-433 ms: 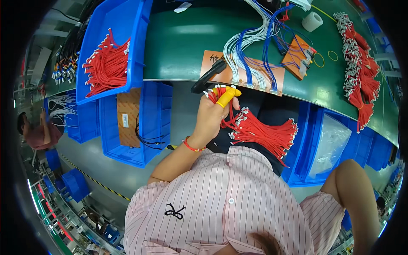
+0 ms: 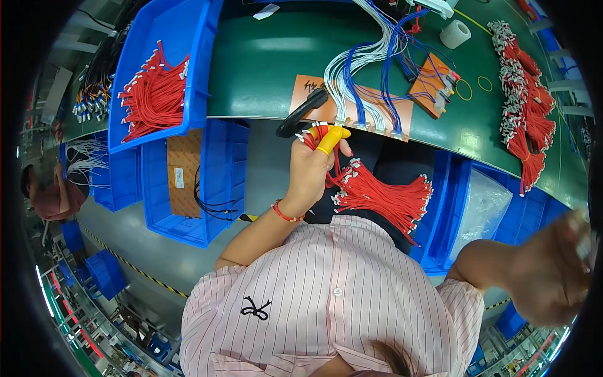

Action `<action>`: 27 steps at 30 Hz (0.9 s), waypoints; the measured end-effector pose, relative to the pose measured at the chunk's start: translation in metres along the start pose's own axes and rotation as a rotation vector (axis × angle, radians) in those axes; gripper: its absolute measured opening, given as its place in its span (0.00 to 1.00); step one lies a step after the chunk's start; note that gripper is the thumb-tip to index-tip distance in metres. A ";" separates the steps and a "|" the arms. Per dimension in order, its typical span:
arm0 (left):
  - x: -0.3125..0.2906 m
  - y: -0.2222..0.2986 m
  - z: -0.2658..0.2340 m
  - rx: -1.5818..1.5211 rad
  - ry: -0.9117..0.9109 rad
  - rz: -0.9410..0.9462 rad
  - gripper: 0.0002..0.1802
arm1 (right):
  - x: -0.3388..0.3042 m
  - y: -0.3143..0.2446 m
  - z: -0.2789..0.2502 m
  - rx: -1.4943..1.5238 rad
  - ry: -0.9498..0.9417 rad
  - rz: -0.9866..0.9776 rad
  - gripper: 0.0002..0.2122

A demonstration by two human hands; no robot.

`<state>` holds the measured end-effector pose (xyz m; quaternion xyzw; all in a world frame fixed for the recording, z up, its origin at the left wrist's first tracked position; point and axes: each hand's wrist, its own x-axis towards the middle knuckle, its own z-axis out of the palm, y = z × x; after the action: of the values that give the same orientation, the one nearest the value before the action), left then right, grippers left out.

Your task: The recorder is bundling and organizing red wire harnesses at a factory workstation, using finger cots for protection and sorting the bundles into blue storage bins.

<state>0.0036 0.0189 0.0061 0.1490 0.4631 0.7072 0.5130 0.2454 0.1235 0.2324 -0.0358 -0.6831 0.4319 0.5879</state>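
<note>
My left hand (image 2: 311,164), with yellow finger cots on it, is closed around a few red cables (image 2: 325,131) whose white plugs stick out past the fingers. It is just below the front edge of an orange board (image 2: 301,94), where white and blue wires (image 2: 361,81) end in connectors. On my lap lies a spread bundle of red cables (image 2: 389,198) with white plugs at both ends. My right hand (image 2: 553,276) is raised at the far right rim, away from the table, and blurred; its fingers are too smeared to read.
A blue bin (image 2: 201,69) of red cables stands at the left on the green table (image 2: 251,75). A black handle-like object (image 2: 301,113) juts over the table edge. More red bundles (image 2: 527,113) lie right. Blue crates (image 2: 195,232) stand below; a person (image 2: 53,195) works far left.
My right hand has swung up into view at the right rim. The left hand keeps its hold on the red cables; the whole view has shifted slightly.
</note>
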 end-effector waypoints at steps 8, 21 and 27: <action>0.002 0.003 0.001 -0.066 -0.013 -0.036 0.12 | -0.122 0.115 0.052 -0.239 -0.230 0.926 0.08; -0.004 0.024 -0.016 0.096 -0.217 -0.292 0.12 | -0.168 0.165 0.072 0.223 -0.396 1.314 0.09; -0.006 0.018 -0.019 0.111 -0.247 -0.256 0.14 | -0.163 0.138 -0.001 0.138 -0.142 1.293 0.06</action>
<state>-0.0179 0.0036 0.0120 0.2024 0.4503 0.5859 0.6427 0.2331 0.1198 0.0188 -0.3726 -0.5318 0.7426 0.1640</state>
